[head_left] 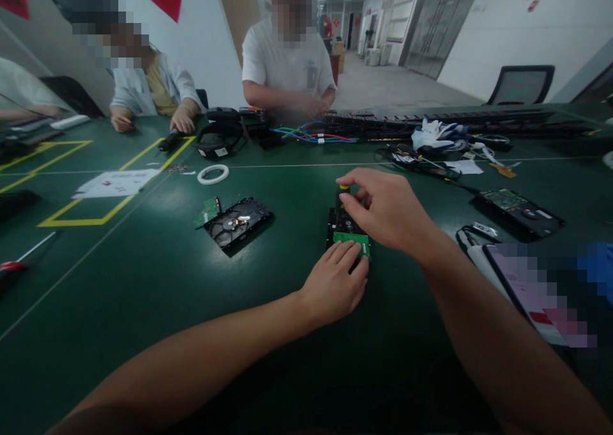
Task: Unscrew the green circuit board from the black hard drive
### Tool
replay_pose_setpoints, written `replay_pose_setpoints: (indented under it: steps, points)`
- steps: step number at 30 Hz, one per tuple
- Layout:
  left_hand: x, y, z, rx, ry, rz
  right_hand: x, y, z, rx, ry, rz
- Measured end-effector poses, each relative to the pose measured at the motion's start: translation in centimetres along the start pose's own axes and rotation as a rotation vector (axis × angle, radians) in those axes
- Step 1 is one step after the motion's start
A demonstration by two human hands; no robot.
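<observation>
A black hard drive (331, 225) with a green circuit board (353, 237) at its near end lies on the dark green table. My left hand (335, 282) rests on the near end of the board, its fingers lying flat over it. Above the drive's far end, my right hand (383, 208) is closed with thumb and forefinger round the top of a short upright screwdriver (343, 195) with a yellow cap. The tool's tip is too small to make out. To the left lies another opened drive (239, 224), beside a loose green board (207, 213).
A white tape ring (213, 174) and a paper sheet (115, 183) lie at the left. On the right are another drive (522, 213), a phone (536, 288) and white gloves (438, 135). Cables line the back; people sit across the table (167, 371).
</observation>
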State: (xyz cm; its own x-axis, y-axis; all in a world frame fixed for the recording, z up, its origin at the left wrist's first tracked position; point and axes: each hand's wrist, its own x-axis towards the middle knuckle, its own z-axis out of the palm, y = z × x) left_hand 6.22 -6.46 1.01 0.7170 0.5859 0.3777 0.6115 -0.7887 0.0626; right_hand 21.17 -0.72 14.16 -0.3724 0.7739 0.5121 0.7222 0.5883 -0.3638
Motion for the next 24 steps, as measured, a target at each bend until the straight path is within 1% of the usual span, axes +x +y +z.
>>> replay_pose_setpoints:
  steps: [6,10,13,18,24]
  points:
    - [0.01,-0.01,-0.06,0.007,0.000,0.002,0.15,0.54,0.16,-0.067,0.015,-0.001]
    - [0.02,-0.02,0.04,0.012,-0.003,0.002,0.17,0.44,0.09,-0.076,-0.002,0.009]
    - [0.02,0.01,0.09,0.010,0.001,0.001,0.16,0.22,0.07,-0.071,-0.005,0.019]
    - [-0.01,0.01,0.10,-0.011,0.008,-0.004,0.20,0.31,0.02,-0.052,-0.009,-0.016]
    - [-0.05,-0.08,0.23,-0.006,0.008,-0.009,0.19,0.21,-0.15,0.001,-0.057,-0.027]
